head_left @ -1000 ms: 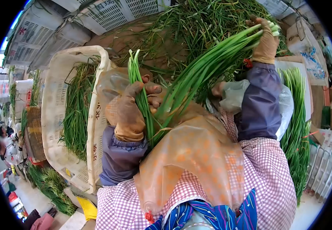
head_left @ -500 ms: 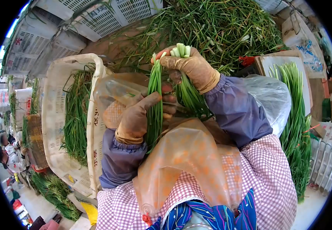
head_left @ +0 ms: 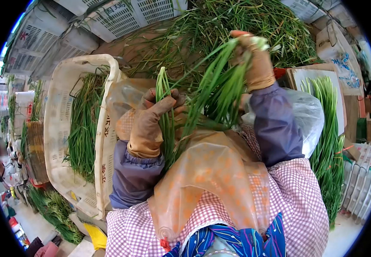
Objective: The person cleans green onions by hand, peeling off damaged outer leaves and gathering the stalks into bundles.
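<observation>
My left hand (head_left: 145,124), in a brown-stained glove, is closed round a small bunch of garlic chives (head_left: 163,88). The pale stem ends point up and the leaves hang toward my lap. Higher up, my right hand (head_left: 256,64) grips a larger bunch of garlic chives (head_left: 222,85) near its pale ends. This hand is smeared by motion, and the leaves sweep down and left toward the left hand. Beneath both bunches lies the translucent plastic sheet (head_left: 207,162) over my checked clothing.
On the left stands a white plastic crate (head_left: 101,147) with garlic chives (head_left: 84,128) inside. A loose heap of leaves (head_left: 232,19) lies ahead. At the right are a trimmed stack of garlic chives (head_left: 329,158) and a clear plastic bag (head_left: 311,113). A co-worker (head_left: 10,165) is at far left.
My right hand has moved up and to the right with its bunch, whose leaves now fan out. My left hand has shifted slightly up, still holding a smaller-looking bunch.
</observation>
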Tool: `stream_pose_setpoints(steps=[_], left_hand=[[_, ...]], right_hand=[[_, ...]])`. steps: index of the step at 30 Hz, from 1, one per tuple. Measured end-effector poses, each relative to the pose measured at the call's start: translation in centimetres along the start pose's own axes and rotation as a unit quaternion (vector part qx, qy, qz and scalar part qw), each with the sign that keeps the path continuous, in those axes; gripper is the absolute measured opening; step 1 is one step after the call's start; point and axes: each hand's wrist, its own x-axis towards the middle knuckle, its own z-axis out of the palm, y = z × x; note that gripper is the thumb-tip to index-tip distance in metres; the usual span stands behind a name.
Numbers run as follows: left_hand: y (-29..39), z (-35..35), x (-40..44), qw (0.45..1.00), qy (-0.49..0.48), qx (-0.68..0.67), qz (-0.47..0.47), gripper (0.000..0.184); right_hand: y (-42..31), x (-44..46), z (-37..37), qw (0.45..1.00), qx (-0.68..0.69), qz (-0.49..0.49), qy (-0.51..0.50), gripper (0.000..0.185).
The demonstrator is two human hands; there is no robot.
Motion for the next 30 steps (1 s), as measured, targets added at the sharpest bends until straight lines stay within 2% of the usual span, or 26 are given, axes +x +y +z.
stream_pose_setpoints(steps=[1,2,3,4,5,6,7,8,10,12,13,14,15,16,18,24,26,30], left_hand=[[0.1,0.2,-0.4,1.0,0.027,-0.008,-0.002,0.021],[0.0,-0.4,0.0,1.0,0.029,-0.009,-0.001,0.021],[-0.3,-1.5,0.8,1.0,-0.01,0.001,0.019,0.021],[-0.2,-2.1,1.2,0.998,-0.051,0.012,0.038,0.022],[0.1,-2.1,1.2,0.998,-0.052,0.012,0.038,0.022],[0.4,-1.9,1.0,0.996,-0.077,-0.05,0.003,0.024],[0.5,-1.7,1.0,0.988,-0.101,-0.111,-0.035,0.027],[0.5,-1.9,1.3,0.988,-0.102,-0.111,-0.036,0.027],[0.6,-2.6,2.0,0.986,-0.118,-0.11,-0.031,0.032],[0.6,-2.1,1.6,0.994,-0.079,-0.076,-0.017,0.032],[0.6,-1.6,1.5,0.998,-0.046,-0.042,-0.01,0.032],[0.7,-1.2,1.3,0.998,-0.049,-0.042,-0.013,0.032],[0.8,-0.6,1.1,0.999,-0.033,-0.034,-0.001,0.03],[0.7,-0.3,1.0,0.999,-0.014,-0.027,0.011,0.028],[0.6,-0.4,1.4,0.999,-0.026,0.009,0.019,0.028],[0.0,0.3,2.4,0.992,-0.004,0.121,0.046,0.028],[-0.1,0.2,2.7,0.997,0.032,0.07,0.022,0.024],[-1.5,-0.3,3.1,0.994,0.043,0.09,-0.046,0.022]], right_hand=[[-0.8,0.5,-1.3,0.991,-0.072,-0.083,0.081,0.014],[-1.8,1.0,-2.6,0.971,-0.119,-0.111,0.175,0.01],[-2.5,1.5,-3.9,0.942,-0.157,-0.15,0.258,0.008],[-3.0,2.0,-4.9,0.936,-0.168,-0.198,0.237,0.007],[-3.0,2.1,-5.5,0.929,-0.191,-0.208,0.242,0.007],[-3.4,1.8,-5.2,0.92,-0.214,-0.217,0.247,0.007],[-3.4,1.6,-5.1,0.932,-0.212,-0.214,0.199,0.007],[-3.2,1.6,-5.1,0.943,-0.209,-0.21,0.149,0.008],[-3.3,1.3,-4.4,0.949,-0.208,-0.193,0.137,0.007],[-3.1,1.2,-3.1,0.93,-0.312,-0.181,0.074,0.008],[-3.1,0.3,-1.4,0.949,-0.296,-0.111,0.002,0.011],[-2.4,-0.2,-0.1,0.958,-0.262,-0.086,-0.081,0.011],[-2.1,-1.3,1.6,0.961,-0.265,-0.014,-0.073,0.011],[-2.0,-2.0,3.2,0.974,-0.21,0.029,-0.077,0.01],[-1.0,-2.2,4.4,0.99,-0.11,0.062,-0.059,0.009],[0.2,-3.3,5.9,0.99,-0.091,0.099,-0.042,0.013],[0.2,-3.4,6.0,0.99,-0.081,0.106,-0.038,0.011],[0.4,-3.7,6.0,0.992,-0.049,0.115,-0.028,0.012]])
